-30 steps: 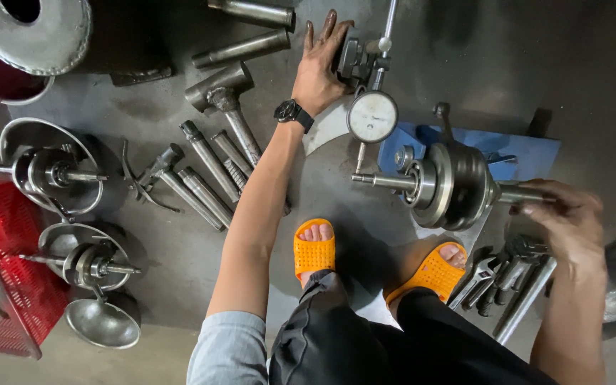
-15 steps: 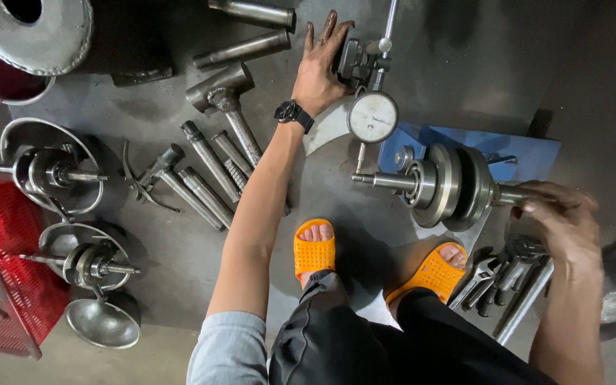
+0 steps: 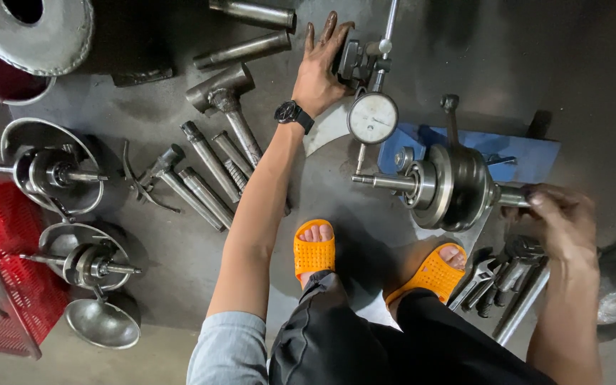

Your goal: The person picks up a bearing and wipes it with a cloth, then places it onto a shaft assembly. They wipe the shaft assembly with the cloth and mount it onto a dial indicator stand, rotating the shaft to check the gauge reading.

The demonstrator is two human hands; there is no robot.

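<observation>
- Crankshaft assembly point(image 3: 450, 187) sits on a blue stand point(image 3: 529, 153) on the floor, axis level, just ahead of the orange sandals point(image 3: 314, 249).
- Right hand point(image 3: 561, 224) is closed around the shaft's right-end stub; blurred, so the exact grip is hard to read.
- Left hand point(image 3: 322, 68) lies flat, fingers spread, on the base of the dial gauge point(image 3: 372, 117); gauge stem points down toward the left shaft.
- Judgement: solid steel, heavy, rigid, probably oily. Best held at the end journals, not the webs.
- Gauge is delicate; handle it by the base only.
</observation>
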